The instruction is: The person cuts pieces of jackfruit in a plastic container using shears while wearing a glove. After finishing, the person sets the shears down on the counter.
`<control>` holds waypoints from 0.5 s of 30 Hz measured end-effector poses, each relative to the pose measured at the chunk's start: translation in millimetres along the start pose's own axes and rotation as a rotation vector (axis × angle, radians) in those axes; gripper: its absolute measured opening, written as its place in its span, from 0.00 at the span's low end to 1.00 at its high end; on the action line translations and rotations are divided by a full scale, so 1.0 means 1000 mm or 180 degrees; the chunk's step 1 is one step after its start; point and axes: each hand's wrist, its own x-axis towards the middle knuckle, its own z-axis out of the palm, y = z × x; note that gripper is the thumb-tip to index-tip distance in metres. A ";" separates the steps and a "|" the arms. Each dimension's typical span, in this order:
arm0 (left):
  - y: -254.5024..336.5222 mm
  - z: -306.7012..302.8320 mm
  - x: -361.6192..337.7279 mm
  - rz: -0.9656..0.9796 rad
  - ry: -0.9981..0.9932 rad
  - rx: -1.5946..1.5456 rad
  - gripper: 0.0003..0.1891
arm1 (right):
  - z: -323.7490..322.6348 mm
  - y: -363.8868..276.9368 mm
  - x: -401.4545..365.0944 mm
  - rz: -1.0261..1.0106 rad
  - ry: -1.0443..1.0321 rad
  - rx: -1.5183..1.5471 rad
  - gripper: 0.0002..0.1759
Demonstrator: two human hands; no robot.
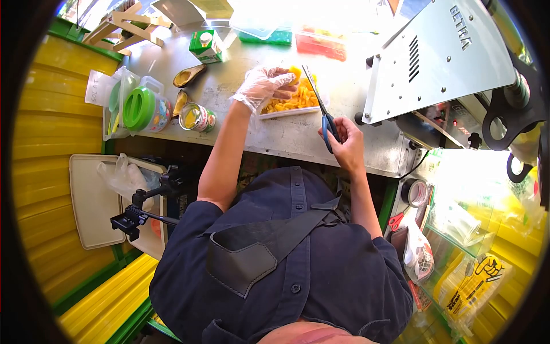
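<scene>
My left hand (266, 86), in a clear plastic glove, holds a yellow-orange piece (295, 73) between its fingertips. Below it, a white tray (289, 113) is filled with orange-yellow cut pieces (301, 98). At the tray's right side, my right hand (347, 143) is bare and grips the blue-and-black handles of a pair of scissors (324, 103). The scissors point up and away, with their blades slightly apart over the tray's right edge.
Left of the tray are an opened can (197, 117), two brown scooped-out shells (189, 75), a green-lidded jug (140, 109) and a green-white carton (206, 47). Behind are red (321, 43) and green (265, 36) containers. A metal machine (444, 60) fills the right.
</scene>
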 end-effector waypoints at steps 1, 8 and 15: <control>-0.001 0.000 -0.002 0.0005 0.0002 -0.0001 0.26 | 0.000 0.001 0.001 -0.0005 -0.0002 -0.0002 0.10; -0.009 -0.007 0.001 0.0122 -0.0406 -0.0623 0.20 | -0.005 -0.001 0.003 -0.0351 0.0147 -0.1195 0.22; -0.003 -0.005 0.001 -0.0035 -0.0646 -0.0038 0.13 | -0.004 -0.008 0.003 -0.0592 0.0247 -0.1537 0.23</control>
